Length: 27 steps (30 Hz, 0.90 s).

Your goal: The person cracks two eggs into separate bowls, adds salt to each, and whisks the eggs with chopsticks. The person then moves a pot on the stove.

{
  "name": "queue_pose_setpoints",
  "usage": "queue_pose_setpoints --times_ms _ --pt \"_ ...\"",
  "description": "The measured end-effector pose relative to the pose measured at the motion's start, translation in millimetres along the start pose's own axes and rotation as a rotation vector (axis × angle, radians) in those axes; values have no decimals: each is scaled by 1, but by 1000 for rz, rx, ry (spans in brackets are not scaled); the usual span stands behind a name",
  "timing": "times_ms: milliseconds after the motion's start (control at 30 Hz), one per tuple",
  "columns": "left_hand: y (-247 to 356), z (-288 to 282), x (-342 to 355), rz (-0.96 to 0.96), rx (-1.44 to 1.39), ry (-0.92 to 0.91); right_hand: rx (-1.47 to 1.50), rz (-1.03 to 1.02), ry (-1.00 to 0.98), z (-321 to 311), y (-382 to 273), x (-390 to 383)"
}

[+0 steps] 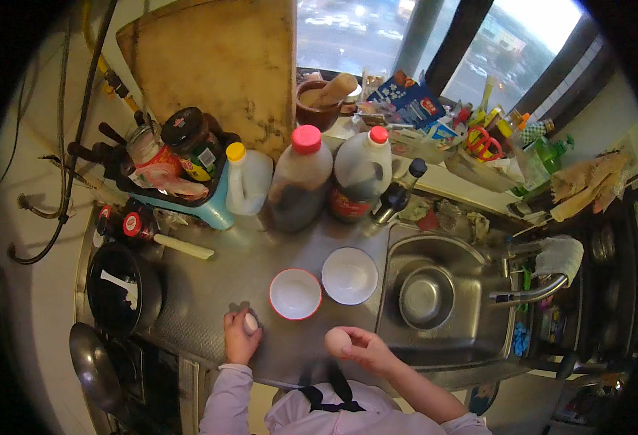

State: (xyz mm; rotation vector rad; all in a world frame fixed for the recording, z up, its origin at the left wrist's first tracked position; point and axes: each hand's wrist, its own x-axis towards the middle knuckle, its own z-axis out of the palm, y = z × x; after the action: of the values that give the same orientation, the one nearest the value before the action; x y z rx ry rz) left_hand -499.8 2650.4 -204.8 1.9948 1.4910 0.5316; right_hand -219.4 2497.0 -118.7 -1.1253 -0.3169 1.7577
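Note:
My left hand point(240, 338) is closed round an egg point(250, 324), low over the steel counter point(210, 290). Between the thumb and fingers of my right hand point(366, 350) is another egg point(338, 341), held near the counter's front edge. Just beyond my hands stand two bowls side by side. The left one is a white bowl with a red rim point(295, 293); the right one is a white bowl with a dark rim point(350, 275). Both look empty inside, and neither hand touches them.
At the right is a steel sink point(471, 326) with a metal basin point(426, 297) in it and a faucet point(533, 293) above. Large bottles point(301, 181) line the back. A black pot point(121, 290) and a wok point(94, 362) sit at the left. A wooden board point(210, 72) leans behind.

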Motion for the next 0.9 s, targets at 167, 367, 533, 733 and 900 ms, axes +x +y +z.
queue_pose_setpoints --times_ms 167,367,533,733,900 --pt "1 -4 -1 19 -12 -11 -416 -154 76 -2 20 14" --pt "-2 -12 -12 -34 -20 -24 -1111 -422 296 -11 28 17" --pt "-6 -13 -19 -32 -104 -26 -1282 -539 367 -23 29 14" --pt "-4 -11 -27 -83 -131 -18 -1373 -657 429 -41 31 5" --pt "-8 -6 -30 -32 -79 22 -1415 -648 445 -48 34 3"
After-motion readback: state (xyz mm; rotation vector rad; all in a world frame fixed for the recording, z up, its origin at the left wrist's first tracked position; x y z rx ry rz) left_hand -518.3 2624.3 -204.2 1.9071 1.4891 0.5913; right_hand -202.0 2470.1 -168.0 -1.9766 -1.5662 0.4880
